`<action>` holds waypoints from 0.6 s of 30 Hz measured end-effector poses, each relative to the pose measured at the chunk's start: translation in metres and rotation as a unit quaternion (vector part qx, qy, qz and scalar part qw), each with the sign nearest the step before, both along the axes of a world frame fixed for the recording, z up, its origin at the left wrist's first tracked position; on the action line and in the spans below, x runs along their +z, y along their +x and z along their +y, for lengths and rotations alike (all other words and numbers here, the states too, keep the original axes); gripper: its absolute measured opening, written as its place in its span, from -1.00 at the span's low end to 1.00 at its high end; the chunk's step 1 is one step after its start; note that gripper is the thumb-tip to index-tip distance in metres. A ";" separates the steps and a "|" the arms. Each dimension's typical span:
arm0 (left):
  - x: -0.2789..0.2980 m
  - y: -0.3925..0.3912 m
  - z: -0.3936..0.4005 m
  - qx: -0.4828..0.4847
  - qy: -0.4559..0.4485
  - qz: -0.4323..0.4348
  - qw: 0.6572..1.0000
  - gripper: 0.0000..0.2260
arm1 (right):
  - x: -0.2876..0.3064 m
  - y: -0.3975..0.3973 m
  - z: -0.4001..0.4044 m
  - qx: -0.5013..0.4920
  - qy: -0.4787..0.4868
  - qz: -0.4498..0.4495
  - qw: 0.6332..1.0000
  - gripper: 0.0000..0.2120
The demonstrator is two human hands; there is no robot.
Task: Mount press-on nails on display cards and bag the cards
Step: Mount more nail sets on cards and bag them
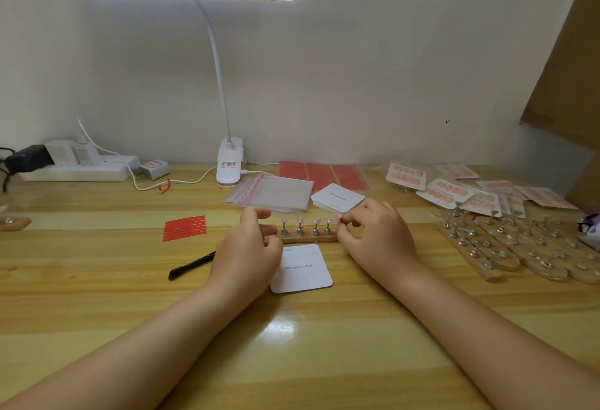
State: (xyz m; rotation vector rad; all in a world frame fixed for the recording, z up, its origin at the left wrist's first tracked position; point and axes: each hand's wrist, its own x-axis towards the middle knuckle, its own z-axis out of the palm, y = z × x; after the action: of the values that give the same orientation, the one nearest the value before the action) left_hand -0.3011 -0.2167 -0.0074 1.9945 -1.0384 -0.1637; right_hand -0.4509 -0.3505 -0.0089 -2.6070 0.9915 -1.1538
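A wooden nail stand (308, 238) lies at the table's middle, carrying several metal pegs topped with pink press-on nails (300, 221). My right hand (376, 234) pinches the rightmost pink nail at the stand's right end. My left hand (248, 245) rests at the stand's left end with its fingers loosely curled; its grip on the stand is hidden. A white display card (303, 271) printed "Handmade Nail" lies flat just in front of the stand. A stack of blank cards (337, 197) and a pile of clear zip bags (272, 193) sit behind it.
Red adhesive strips (185, 227) and a black tool (191, 266) lie at the left. Red tape sheets (323, 174) are at the back. Bagged finished cards (451, 193) and more wooden stands with bare pegs (506, 247) fill the right. A clip lamp (230, 162) and power strip (78, 167) stand behind.
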 end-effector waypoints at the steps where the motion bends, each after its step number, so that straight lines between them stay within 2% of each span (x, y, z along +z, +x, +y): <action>1: 0.000 0.000 0.000 -0.002 -0.005 0.003 1.000 -0.68 | 0.001 0.000 0.001 0.003 -0.002 -0.020 1.000 -0.92; 4: 0.001 0.000 0.002 -0.004 -0.037 -0.006 0.999 -0.70 | 0.002 0.001 0.008 0.040 0.017 -0.075 0.996 -0.95; 9: 0.007 -0.012 0.008 -0.062 -0.150 -0.094 0.982 -0.67 | 0.003 0.010 0.027 0.135 0.091 -0.147 0.976 -0.90; 13: 0.008 -0.018 0.010 -0.117 -0.159 -0.146 0.969 -0.61 | 0.003 0.012 0.034 0.184 0.051 -0.143 0.971 -0.87; 18: 0.007 -0.015 0.009 -0.110 -0.179 -0.146 0.967 -0.64 | 0.003 0.011 0.036 0.201 0.017 -0.126 0.971 -0.86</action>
State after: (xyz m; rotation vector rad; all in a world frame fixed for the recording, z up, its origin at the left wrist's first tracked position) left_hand -0.3158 -0.2073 -0.0001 1.6018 -1.3711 0.1947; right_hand -0.4403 -0.3142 -0.0059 -2.3974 0.4046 -1.2933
